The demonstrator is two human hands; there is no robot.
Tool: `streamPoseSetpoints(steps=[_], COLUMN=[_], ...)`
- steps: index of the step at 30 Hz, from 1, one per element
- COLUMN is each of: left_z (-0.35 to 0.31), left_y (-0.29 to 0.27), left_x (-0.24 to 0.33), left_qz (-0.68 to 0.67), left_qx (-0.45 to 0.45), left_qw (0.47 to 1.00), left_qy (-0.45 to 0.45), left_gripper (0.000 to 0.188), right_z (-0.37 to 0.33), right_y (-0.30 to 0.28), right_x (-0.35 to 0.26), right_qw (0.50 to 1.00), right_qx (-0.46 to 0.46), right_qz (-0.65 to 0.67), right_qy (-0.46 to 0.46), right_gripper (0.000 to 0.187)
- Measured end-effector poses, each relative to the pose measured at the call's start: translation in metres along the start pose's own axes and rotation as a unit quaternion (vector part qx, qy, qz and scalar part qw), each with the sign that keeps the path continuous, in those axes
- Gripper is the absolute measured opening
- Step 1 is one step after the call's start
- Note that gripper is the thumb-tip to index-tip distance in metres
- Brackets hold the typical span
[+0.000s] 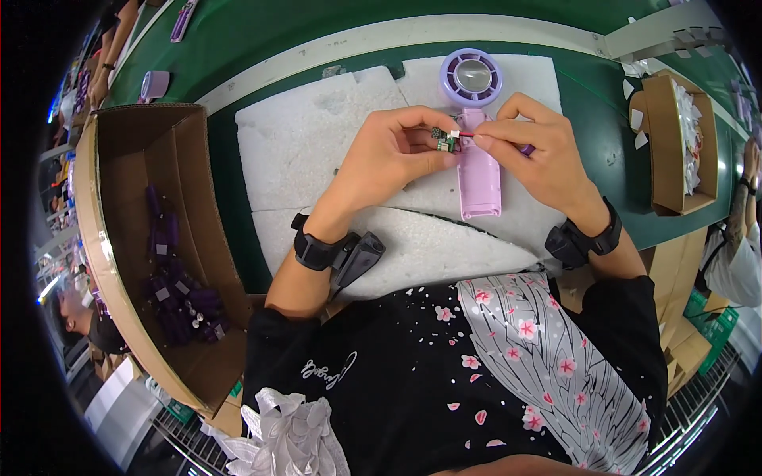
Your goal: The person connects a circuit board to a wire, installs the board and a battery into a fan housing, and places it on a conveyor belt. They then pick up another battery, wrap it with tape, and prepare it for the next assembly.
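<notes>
Between the thumb and fingers of my left hand [389,151] is a small green circuit board [446,144] with a white connector. My right hand [540,147] pinches a red wire [467,134] that runs to that connector; whether its plug is fully seated is too small to tell. Part of a purple object [527,149] shows under my right fingers, mostly hidden. Below both hands lies a handheld fan with a round purple head [471,77] and a pink, open handle shell [480,186]. My hands cover the upper part of the handle.
White foam sheets [302,151] cover the green table [357,59]. At the left stands a cardboard box [151,119] with several purple cylinders [178,297]. A smaller box [663,143] with white pieces is at the right. Another fan part [155,84] lies at the far left.
</notes>
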State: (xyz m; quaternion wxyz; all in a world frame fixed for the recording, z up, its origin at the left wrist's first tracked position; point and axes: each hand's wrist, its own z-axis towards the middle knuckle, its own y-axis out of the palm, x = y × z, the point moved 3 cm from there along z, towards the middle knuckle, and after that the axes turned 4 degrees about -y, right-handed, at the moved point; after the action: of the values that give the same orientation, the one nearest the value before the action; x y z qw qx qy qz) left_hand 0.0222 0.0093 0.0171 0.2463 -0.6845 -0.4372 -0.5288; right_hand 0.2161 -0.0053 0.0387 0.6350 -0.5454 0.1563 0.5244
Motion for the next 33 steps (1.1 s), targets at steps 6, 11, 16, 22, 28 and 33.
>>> streamPoseSetpoints(steps=[6,11,16,22,28,33], left_z=[0.0022,0.0028,0.0019,0.0027,0.0025,0.0034], left_y=[-0.0048,-0.0042,-0.0042,-0.0013,-0.0003,-0.0003], left_x=[-0.0014,0.0007,0.0024,-0.0001,-0.0030,-0.0032], left_qz=[-0.041,-0.075,-0.061,-0.028,-0.043,-0.042], left_qx=[-0.025,-0.037,-0.014,0.016,0.018,0.027], left_qw=[0.999,0.996,0.998,0.999,0.999,0.998], left_qy=[-0.011,-0.011,-0.023,0.013,0.012,0.026], left_gripper=[0.029,0.033,0.033,0.032,0.032,0.033], right_z=[-0.0002,-0.0005,-0.0018,-0.0012,-0.0021,-0.0025], right_y=[-0.0006,0.0011,0.0023,0.0009,0.0008,0.0012], right_x=[-0.0038,-0.0040,-0.0021,-0.0008,0.0005,-0.0028], right_qw=[0.999,0.999,1.000,0.999,0.999,1.000], right_qx=[-0.047,-0.051,-0.028,-0.011,-0.012,-0.021], right_qz=[0.006,-0.008,-0.004,0.019,0.027,0.003], right_qy=[0.003,0.012,0.013,0.042,0.043,0.001], right_gripper=[0.010,0.010,0.008,0.007,0.007,0.007])
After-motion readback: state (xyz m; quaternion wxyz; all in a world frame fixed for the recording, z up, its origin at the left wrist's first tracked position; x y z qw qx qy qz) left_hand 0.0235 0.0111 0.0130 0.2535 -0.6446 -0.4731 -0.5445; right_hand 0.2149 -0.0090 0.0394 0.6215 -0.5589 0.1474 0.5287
